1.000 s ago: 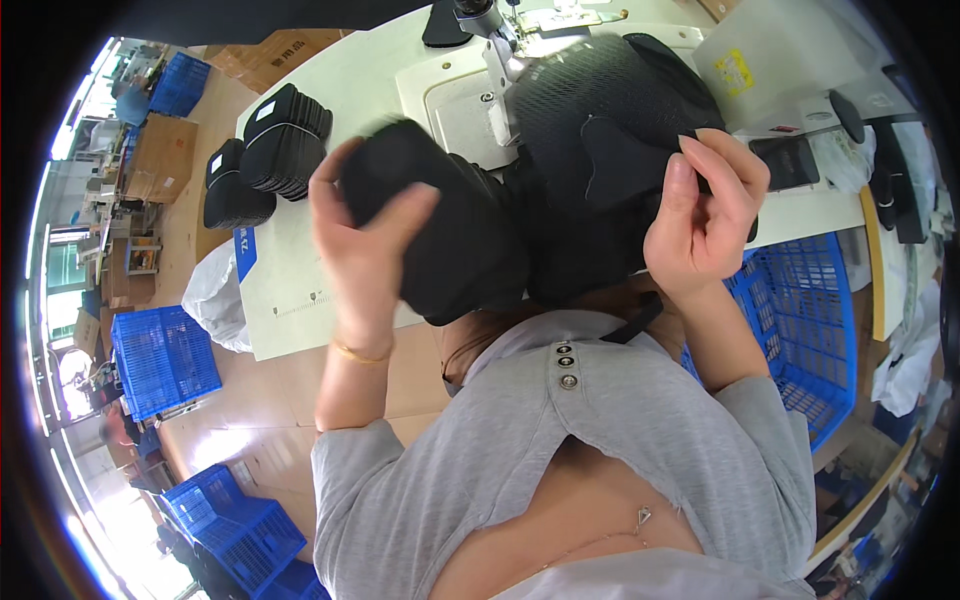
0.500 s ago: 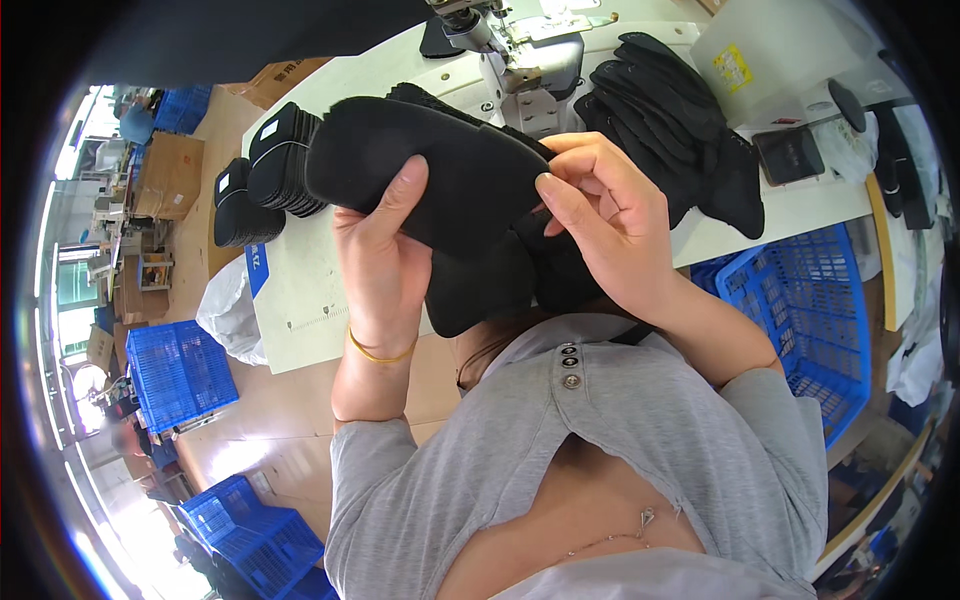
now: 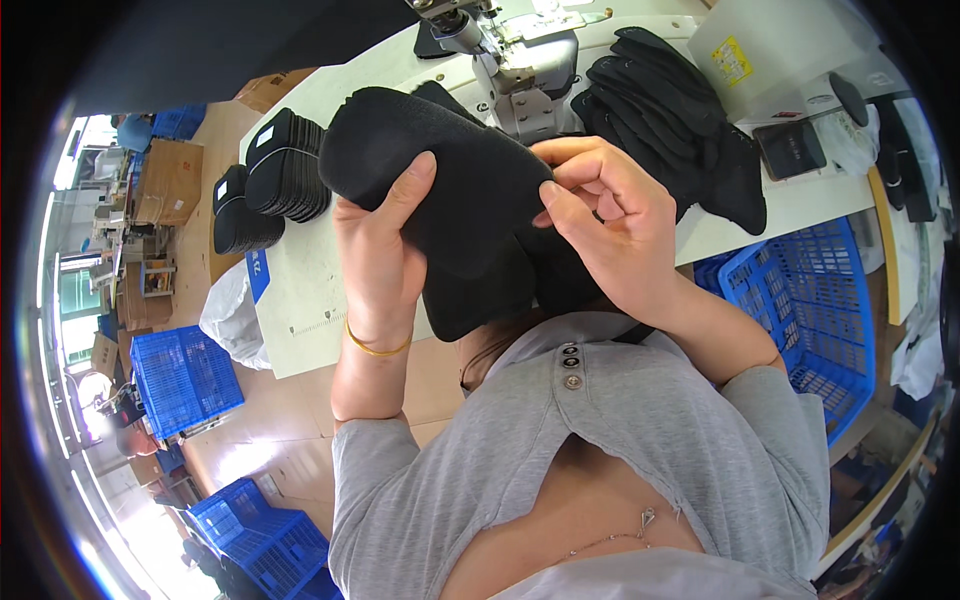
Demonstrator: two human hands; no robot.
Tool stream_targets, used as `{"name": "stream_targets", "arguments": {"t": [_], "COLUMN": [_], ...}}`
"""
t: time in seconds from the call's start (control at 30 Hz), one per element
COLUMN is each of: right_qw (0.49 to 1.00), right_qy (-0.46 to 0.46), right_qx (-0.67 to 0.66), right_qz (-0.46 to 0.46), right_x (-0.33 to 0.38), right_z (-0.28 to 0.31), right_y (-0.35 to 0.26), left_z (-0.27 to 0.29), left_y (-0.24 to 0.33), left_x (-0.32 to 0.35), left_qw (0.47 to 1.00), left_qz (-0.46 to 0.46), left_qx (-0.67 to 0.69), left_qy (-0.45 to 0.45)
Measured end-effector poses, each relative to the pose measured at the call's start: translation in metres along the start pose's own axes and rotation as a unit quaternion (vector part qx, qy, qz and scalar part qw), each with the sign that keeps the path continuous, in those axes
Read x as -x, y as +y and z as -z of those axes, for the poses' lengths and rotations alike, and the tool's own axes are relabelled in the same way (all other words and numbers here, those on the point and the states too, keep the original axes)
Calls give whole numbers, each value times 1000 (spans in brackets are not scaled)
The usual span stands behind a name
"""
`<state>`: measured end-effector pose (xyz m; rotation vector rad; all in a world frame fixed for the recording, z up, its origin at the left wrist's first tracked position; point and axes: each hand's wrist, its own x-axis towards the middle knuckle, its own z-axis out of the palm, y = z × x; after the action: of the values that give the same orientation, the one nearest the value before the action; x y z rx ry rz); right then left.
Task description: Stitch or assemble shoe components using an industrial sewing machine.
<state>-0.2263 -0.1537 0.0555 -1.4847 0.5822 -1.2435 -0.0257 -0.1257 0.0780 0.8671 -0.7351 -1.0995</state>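
A black, round-ended fabric piece is held up in both hands over the table's front edge. My left hand is closed on its left part, thumb lying on the upper face and the other fingers hidden beneath. At the right end, my right hand pinches the edge between thumb and fingers. More black fabric lies below the held piece, over the table edge and my lap. Just beyond the hands stands a sewing machine with its lamp lit.
Two tied stacks of black pieces stand on the white table at left. A loose pile of black pieces lies right of the machine, near a phone-like dark device. Blue crates stand at right and left.
The held piece has turned slightly, its left end shifting a little right and up. Both hands keep their hold, and the whole view has shifted slightly.
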Motion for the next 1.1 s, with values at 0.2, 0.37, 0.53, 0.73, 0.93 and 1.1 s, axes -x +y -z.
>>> {"name": "stream_targets", "arguments": {"t": [0.2,0.37,0.53,0.73,0.93,1.1], "right_qw": [1000,999,996,983,978,978], "right_qy": [3,5,13,39,-39,-7], "right_qx": [-23,-29,-68,-128,-93,-127], "right_qz": [-21,-39,-64,-128,-180,-164], "right_x": [2,1,1,-7,-28,-49], "right_z": [-3,-5,-7,-7,4,4], "right_y": [-3,-5,-4,-14,-10,-8], "left_z": [3,8,5,-7,-12,-19], "left_y": [-2,0,4,10,17,27], "left_x": [-1,-3,-6,-19,-53,-87], "left_qw": [1000,999,1000,1000,997,989], "left_qz": [-25,-18,-10,-2,42,56], "left_qx": [16,25,19,11,-59,-129], "left_qy": [-2,-14,-10,16,3,-49]}}
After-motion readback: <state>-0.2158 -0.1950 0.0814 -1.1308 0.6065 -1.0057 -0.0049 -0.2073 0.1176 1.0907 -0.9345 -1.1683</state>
